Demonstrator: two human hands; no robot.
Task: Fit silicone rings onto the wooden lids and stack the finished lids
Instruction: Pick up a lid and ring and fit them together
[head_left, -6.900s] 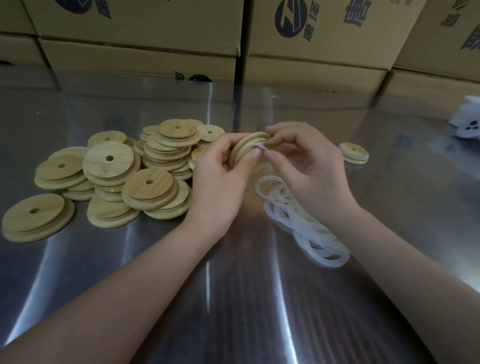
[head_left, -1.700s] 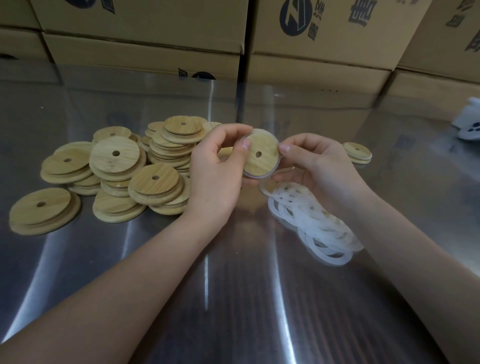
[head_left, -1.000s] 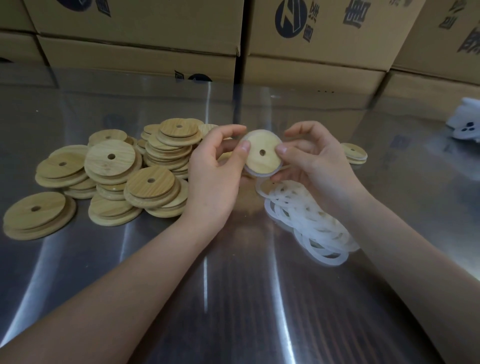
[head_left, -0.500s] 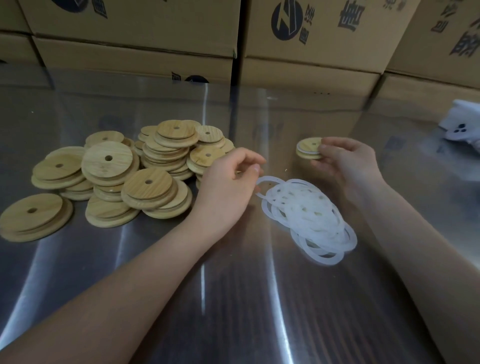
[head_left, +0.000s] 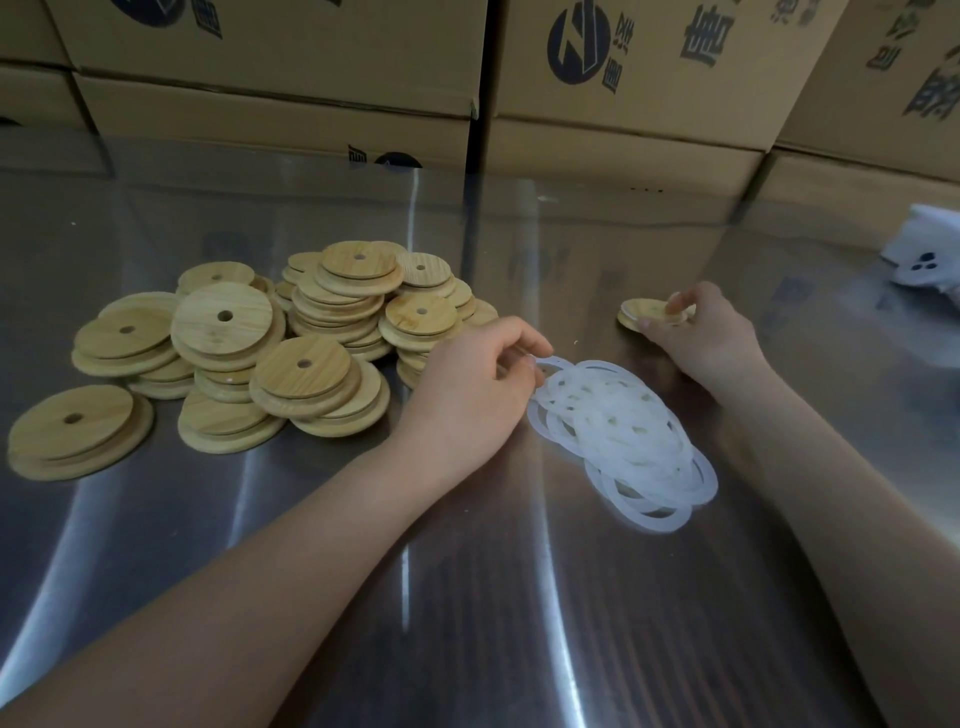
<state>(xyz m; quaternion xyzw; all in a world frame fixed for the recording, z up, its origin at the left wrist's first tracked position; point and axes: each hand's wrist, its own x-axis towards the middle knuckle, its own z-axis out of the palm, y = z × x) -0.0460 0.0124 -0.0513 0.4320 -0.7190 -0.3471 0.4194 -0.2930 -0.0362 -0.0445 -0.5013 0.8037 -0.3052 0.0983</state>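
A heap of round wooden lids (head_left: 306, 364), each with a small centre hole, lies on the left of the steel table (head_left: 467, 597). Translucent white silicone rings (head_left: 623, 436) lie in a loose pile at the centre. My left hand (head_left: 467, 395) pinches the near edge of one ring (head_left: 545, 362) at the top left of that pile. To the right, a short stack of finished lids (head_left: 644, 314) sits on the table, and my right hand (head_left: 701, 338) grips its top lid with thumb and fingers.
Stacked cardboard boxes (head_left: 623, 78) form a wall along the table's far edge. A white object with dark dots (head_left: 924, 254) lies at the far right.
Both hands held one lid with a ring a second ago. My right hand then carried it right onto the finished stack, and my left hand dropped to the ring pile and pinched a ring.
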